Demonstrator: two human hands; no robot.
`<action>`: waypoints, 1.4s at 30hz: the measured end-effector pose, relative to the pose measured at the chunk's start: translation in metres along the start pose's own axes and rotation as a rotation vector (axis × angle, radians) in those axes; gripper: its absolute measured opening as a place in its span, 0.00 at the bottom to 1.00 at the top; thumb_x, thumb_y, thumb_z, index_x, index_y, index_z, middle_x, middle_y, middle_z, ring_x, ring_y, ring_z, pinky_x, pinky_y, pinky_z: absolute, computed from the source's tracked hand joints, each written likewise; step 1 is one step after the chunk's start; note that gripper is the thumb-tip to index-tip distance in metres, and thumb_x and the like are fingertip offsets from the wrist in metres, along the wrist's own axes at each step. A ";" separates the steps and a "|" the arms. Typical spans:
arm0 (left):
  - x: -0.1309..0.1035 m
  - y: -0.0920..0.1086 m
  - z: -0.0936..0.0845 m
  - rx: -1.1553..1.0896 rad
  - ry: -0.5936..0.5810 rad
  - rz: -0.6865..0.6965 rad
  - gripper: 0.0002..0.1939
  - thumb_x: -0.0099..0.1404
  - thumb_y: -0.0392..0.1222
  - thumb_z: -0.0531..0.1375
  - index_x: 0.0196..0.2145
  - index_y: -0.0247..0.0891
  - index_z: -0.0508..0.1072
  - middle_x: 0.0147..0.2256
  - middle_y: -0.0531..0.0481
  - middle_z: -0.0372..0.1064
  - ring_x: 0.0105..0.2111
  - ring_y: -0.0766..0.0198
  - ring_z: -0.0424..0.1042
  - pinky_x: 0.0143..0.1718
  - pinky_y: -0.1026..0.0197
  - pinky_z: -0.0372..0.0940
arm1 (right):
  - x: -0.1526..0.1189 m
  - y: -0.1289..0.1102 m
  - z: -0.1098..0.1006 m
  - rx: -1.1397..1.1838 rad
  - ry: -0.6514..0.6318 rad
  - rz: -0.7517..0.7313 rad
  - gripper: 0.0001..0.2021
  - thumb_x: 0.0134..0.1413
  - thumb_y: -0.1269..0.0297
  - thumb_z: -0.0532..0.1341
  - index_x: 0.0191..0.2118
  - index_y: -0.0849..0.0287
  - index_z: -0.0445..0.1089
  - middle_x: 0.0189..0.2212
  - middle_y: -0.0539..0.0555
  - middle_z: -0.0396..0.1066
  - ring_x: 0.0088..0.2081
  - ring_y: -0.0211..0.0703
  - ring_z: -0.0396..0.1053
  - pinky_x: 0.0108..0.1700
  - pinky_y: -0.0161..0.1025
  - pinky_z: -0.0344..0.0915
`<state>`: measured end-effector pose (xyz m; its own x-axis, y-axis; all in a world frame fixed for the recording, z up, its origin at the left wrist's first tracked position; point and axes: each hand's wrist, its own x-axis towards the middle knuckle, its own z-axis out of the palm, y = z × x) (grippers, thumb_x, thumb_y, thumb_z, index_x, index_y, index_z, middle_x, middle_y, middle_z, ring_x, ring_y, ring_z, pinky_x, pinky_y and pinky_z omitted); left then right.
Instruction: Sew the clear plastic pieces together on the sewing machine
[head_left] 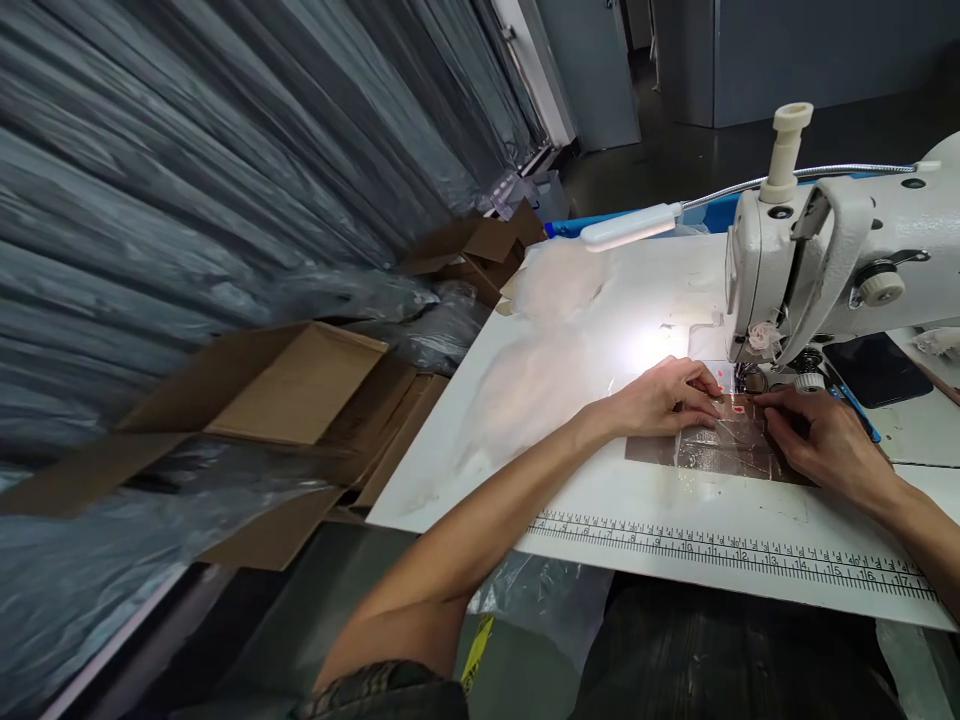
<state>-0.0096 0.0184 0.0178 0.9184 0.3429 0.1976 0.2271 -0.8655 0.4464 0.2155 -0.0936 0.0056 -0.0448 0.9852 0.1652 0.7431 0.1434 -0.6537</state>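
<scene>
My left hand point(671, 400) is just left of the sewing machine's needle area point(741, 378), its fingers closed at the edge of a small sheer piece of material point(712, 455). On the other side, my right hand point(821, 435) has its thumb and forefinger drawn together at that piece's right edge. The sheer, shiny piece lies over a brown patch point(649, 450) on the white table point(592, 480). Small red marks point(739, 409) show near the presser foot. My fingers hide part of the edges. The white sewing machine point(765, 270) stands over the work.
A lamp point(630, 228) on a bendable neck lights the table. Pale, fluffy-looking heaps point(525, 390) lie at left. A ruler strip point(735, 555) runs along the front edge. Beside the machine are a dark phone-like slab point(877, 368) and a blue tool point(855, 408). Open cardboard boxes point(300, 385) stand left.
</scene>
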 end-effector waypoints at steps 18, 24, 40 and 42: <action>-0.013 0.029 -0.021 -0.449 -0.006 -0.231 0.08 0.66 0.42 0.63 0.39 0.35 0.77 0.36 0.48 0.78 0.35 0.67 0.77 0.37 0.65 0.71 | -0.009 -0.040 -0.004 0.456 -0.328 0.127 0.22 0.55 0.41 0.57 0.31 0.57 0.72 0.23 0.51 0.72 0.24 0.38 0.67 0.24 0.37 0.62; -0.002 0.014 -0.026 -0.497 -0.027 -0.322 0.09 0.69 0.42 0.59 0.41 0.33 0.75 0.34 0.48 0.76 0.30 0.70 0.74 0.30 0.67 0.68 | -0.008 -0.038 0.001 0.431 -0.363 0.254 0.19 0.55 0.44 0.58 0.29 0.56 0.68 0.23 0.52 0.73 0.25 0.42 0.72 0.25 0.37 0.64; -0.009 0.018 0.001 0.394 0.116 0.329 0.15 0.72 0.49 0.53 0.38 0.35 0.72 0.38 0.46 0.73 0.33 0.63 0.70 0.33 0.60 0.68 | -0.007 -0.020 0.017 -0.376 -0.034 -0.133 0.19 0.64 0.62 0.48 0.51 0.55 0.73 0.40 0.59 0.73 0.37 0.49 0.74 0.30 0.41 0.69; -0.021 0.027 0.008 0.399 0.107 0.419 0.14 0.71 0.47 0.55 0.39 0.33 0.72 0.41 0.44 0.73 0.34 0.63 0.71 0.34 0.60 0.69 | -0.008 -0.018 0.018 -0.365 -0.013 -0.154 0.20 0.63 0.64 0.48 0.51 0.55 0.74 0.40 0.59 0.73 0.37 0.48 0.74 0.30 0.41 0.70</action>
<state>-0.0202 -0.0151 0.0190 0.9231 -0.0412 0.3824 -0.0250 -0.9986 -0.0475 0.1907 -0.1021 0.0024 -0.1813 0.9561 0.2303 0.9155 0.2496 -0.3156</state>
